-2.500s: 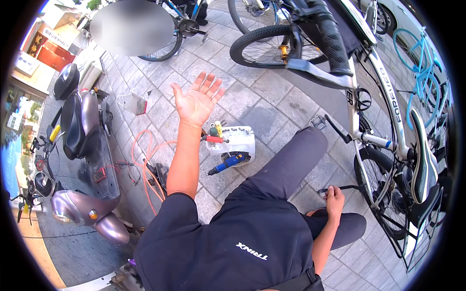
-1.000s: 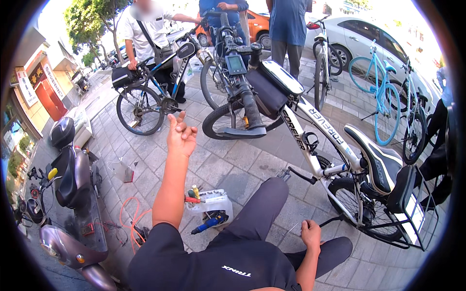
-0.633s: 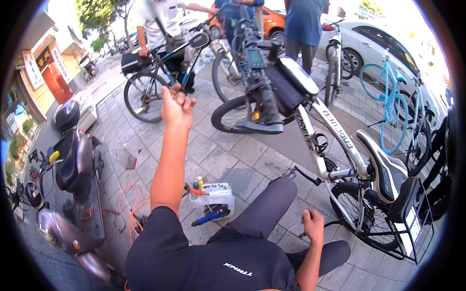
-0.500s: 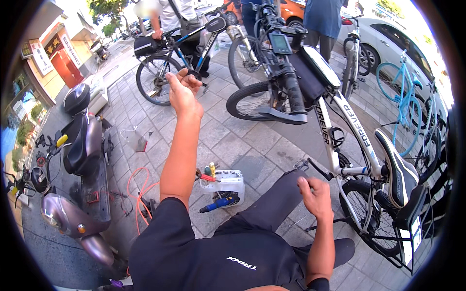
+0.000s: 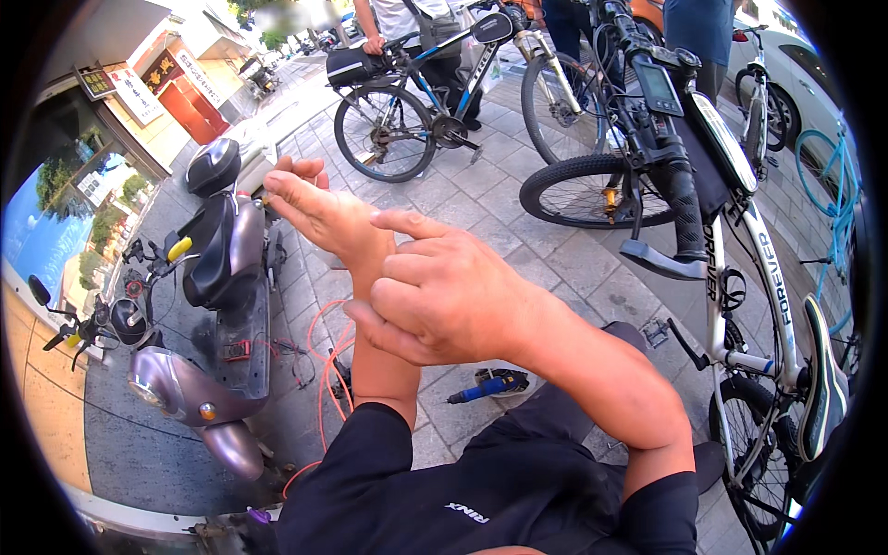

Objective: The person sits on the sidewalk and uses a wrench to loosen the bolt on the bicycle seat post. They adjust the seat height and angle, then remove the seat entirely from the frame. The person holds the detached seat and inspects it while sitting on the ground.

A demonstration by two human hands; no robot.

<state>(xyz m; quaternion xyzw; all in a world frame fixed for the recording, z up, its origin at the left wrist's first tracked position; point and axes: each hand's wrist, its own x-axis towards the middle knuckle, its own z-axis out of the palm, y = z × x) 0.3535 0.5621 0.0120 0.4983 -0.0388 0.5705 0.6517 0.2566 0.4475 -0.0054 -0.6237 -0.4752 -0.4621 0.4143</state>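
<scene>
In front of me, to the left, my left hand point(image 5: 319, 208) is raised with its fingers stretched out and nothing in it. My right hand point(image 5: 453, 287) crosses over my left forearm just below the wrist. Most of its fingers are loosely curled, the uppermost one is stretched out, and I see nothing held. Whether it touches the forearm is unclear. On the paving beneath my right forearm lies a blue and black tool point(image 5: 488, 387). A white and black bicycle point(image 5: 740, 277) stands on my right, its handlebar point(image 5: 673, 180) carrying a small display.
A purple-grey scooter point(image 5: 217, 361) stands at left, an orange hose or cable point(image 5: 319, 407) beside it. Farther off, a person holds a blue and black bicycle point(image 5: 398, 116); other people stand behind the near handlebar. A turquoise bicycle point(image 5: 837, 217) and a white car point(image 5: 805, 74) are at right.
My right hand has swung up and left from beside my knee to over my left forearm, hiding much of the tool tray. The view has turned left.
</scene>
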